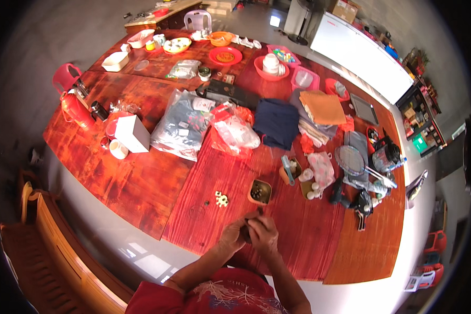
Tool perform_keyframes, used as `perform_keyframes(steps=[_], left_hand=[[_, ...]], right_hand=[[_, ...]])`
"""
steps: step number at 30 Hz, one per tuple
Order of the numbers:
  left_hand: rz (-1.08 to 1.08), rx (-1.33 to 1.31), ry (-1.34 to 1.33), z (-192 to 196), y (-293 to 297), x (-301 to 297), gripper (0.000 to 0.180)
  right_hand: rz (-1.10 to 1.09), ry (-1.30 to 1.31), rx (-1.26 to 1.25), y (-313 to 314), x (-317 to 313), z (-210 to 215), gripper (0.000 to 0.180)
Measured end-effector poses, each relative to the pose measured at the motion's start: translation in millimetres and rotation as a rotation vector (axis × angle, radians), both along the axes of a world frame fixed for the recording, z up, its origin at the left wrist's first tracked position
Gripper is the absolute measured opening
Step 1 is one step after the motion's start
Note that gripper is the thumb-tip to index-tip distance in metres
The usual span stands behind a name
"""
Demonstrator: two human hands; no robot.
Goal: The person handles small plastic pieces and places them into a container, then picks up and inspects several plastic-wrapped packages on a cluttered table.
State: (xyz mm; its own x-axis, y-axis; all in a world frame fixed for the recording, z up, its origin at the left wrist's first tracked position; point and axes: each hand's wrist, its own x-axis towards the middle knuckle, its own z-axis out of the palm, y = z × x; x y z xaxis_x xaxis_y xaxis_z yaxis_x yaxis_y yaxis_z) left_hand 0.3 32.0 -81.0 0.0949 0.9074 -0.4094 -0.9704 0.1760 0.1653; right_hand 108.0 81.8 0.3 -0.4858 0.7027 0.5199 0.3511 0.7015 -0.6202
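Note:
Close together over the near edge of the red wooden table (pixel 186 222), my left hand (pixel 232 235) and my right hand (pixel 265 234) both have their fingers closed around a small dark object (pixel 246 234). Its kind cannot be made out, as the fingers cover most of it. Just beyond my hands stands a small square tin (pixel 253 199) with several dark round bits inside. A cream-coloured piece with rounded knobs (pixel 222 199) lies to the left of the tin. Beside that piece is a tiny dark bit (pixel 206 202).
Right of the tin are a box holding a blue-handled tool (pixel 288 170), small white bottles (pixel 314 191) and badminton rackets (pixel 350 160). Bagged clothing (pixel 180 125) and folded dark cloth (pixel 277 123) lie farther back. A red thermos (pixel 77 111) and white box (pixel 133 134) stand left.

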Motion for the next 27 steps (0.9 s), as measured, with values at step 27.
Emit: perform_keyframes(steps=[27], left_hand=[[0.161,-0.019,-0.007,70,-14,-10,0.027]], right_hand=[[-0.088,0.053,-0.126,-8,-17,14,0.017]])
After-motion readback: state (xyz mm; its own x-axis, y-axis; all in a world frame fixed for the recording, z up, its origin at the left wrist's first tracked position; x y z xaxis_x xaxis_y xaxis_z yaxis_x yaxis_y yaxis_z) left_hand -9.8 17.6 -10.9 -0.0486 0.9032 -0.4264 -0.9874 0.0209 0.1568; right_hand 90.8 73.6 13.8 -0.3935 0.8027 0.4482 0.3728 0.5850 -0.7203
